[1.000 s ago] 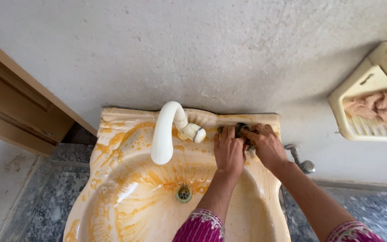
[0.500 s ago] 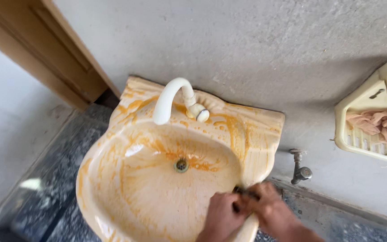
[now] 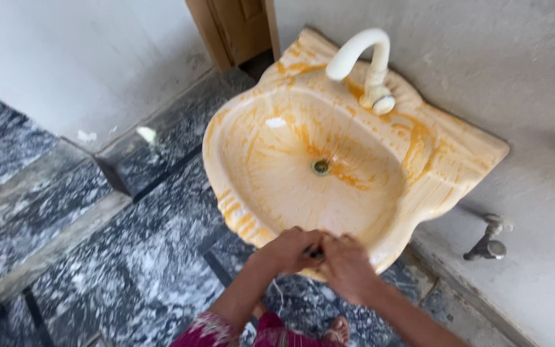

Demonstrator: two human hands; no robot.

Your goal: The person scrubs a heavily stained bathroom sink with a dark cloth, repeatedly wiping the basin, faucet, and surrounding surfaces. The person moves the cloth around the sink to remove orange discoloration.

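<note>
Left hand (image 3: 288,249) and right hand (image 3: 349,266) meet at the near rim of the sink (image 3: 226,193), both closed around 1 small dark scrubber (image 3: 316,252), mostly hidden between them. Rim runs left-right under both hands; drain (image 3: 320,167) lies straight beyond, tap (image 3: 364,61) farther back.
</note>
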